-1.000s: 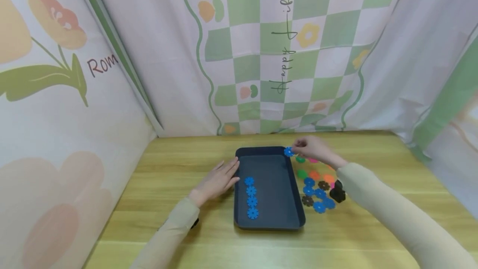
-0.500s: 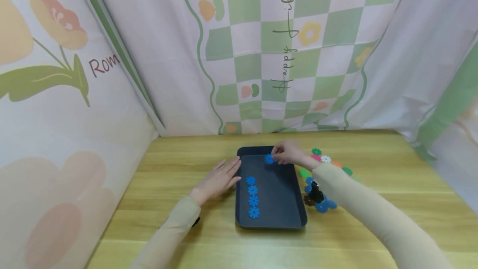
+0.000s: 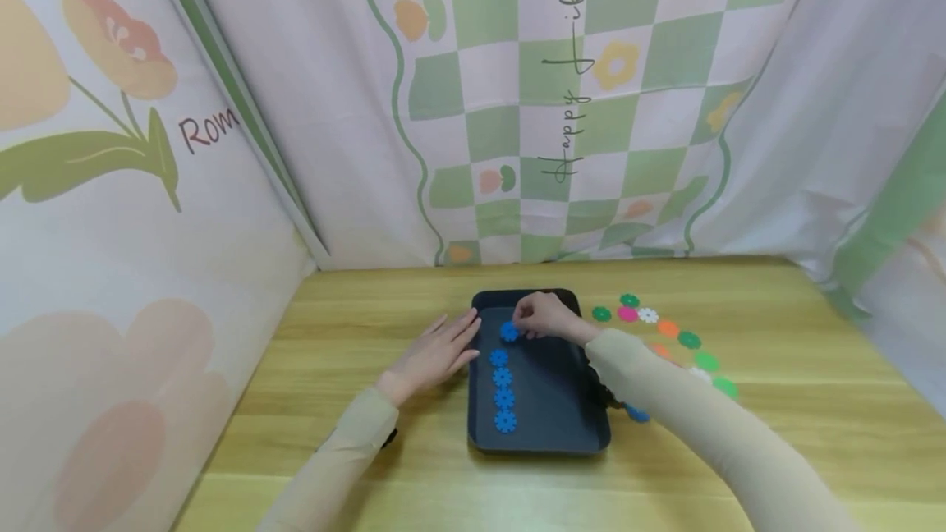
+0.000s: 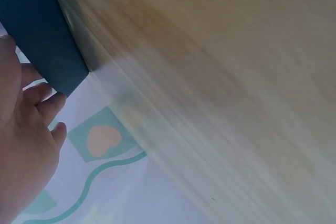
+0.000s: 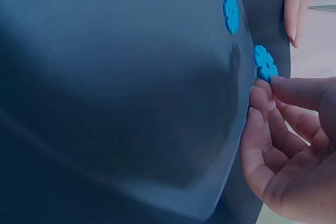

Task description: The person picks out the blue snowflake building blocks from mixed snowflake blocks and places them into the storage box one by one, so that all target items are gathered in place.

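Observation:
My right hand (image 3: 547, 317) pinches a blue snowflake disc (image 3: 509, 331) between thumb and fingertips, just over the far left part of the dark tray (image 3: 557, 384). In the right wrist view this notched blue disc (image 5: 265, 63) is held on edge, apart from the others. Below it several blue discs (image 3: 502, 377) lie in a line along the tray's left side. My left hand (image 3: 434, 355) touches the tray's left rim with extended fingers. From the left wrist, that hand (image 4: 31, 124) shows its fingertips against the tray's outer wall (image 4: 42, 30).
Right of the tray lie loose discs in green, pink, white and orange, such as an orange disc (image 3: 668, 327) and a green disc (image 3: 690, 340). My right forearm hides part of that pile. A patterned curtain (image 3: 562, 105) hangs behind the wooden table (image 3: 355, 302).
My right hand has carried the blue disc leftward and nearer, from the tray's far right corner to above the row of blue discs. The left hand has stayed at the rim.

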### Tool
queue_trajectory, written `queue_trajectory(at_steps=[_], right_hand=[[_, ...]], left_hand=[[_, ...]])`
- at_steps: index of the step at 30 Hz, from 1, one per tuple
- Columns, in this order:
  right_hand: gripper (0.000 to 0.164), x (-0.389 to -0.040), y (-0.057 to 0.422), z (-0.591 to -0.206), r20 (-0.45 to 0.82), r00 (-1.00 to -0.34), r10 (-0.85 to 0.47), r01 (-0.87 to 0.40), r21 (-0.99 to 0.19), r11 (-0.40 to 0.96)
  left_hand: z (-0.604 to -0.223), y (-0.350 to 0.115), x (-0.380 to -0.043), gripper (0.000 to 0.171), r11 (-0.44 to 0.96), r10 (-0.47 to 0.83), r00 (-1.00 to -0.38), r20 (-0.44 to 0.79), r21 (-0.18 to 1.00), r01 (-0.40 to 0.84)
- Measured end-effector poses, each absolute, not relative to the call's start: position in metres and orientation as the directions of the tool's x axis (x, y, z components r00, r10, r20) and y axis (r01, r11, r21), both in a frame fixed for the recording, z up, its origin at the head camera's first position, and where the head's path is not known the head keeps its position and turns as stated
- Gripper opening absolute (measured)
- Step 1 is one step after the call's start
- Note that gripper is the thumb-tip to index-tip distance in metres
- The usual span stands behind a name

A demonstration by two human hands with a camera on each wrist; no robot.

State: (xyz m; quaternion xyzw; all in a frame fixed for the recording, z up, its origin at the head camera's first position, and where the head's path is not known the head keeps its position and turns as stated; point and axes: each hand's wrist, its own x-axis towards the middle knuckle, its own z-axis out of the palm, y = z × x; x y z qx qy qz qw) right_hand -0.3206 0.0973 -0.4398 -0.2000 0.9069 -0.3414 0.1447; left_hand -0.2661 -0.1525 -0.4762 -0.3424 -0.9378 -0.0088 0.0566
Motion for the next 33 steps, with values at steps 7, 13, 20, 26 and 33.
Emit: queue_trajectory(at_steps=[7,13,20,26,33], right_hand=[[0.015,-0.321,0.084,-0.445,-0.155,-0.878,-0.453,-0.246,-0.667,0.703],[0.014,-0.322,0.079,-0.448,-0.156,-0.878,-0.452,-0.239,-0.676,0.697],[0.016,-0.323,0.076,-0.449,-0.178,-0.874,-0.453,-0.224,-0.680,0.698],[0.015,-0.323,0.075,-0.449,-0.180,-0.877,-0.445,-0.215,-0.682,0.699],[0.014,-0.321,0.074,-0.448,-0.176,-0.882,-0.438,-0.214,-0.679,0.702]], left_hand=[[-0.475,-0.152,-0.265,0.059,0.774,0.632,-0.770,0.081,-0.038,0.632],[-0.474,-0.152,-0.265,0.059,0.781,0.625,-0.777,0.075,-0.047,0.623],[-0.475,-0.153,-0.266,0.059,0.777,0.629,-0.773,0.082,-0.049,0.628],[-0.477,-0.153,-0.267,0.059,0.777,0.629,-0.773,0.084,-0.042,0.628],[-0.476,-0.153,-0.267,0.059,0.777,0.629,-0.773,0.084,-0.039,0.628]])
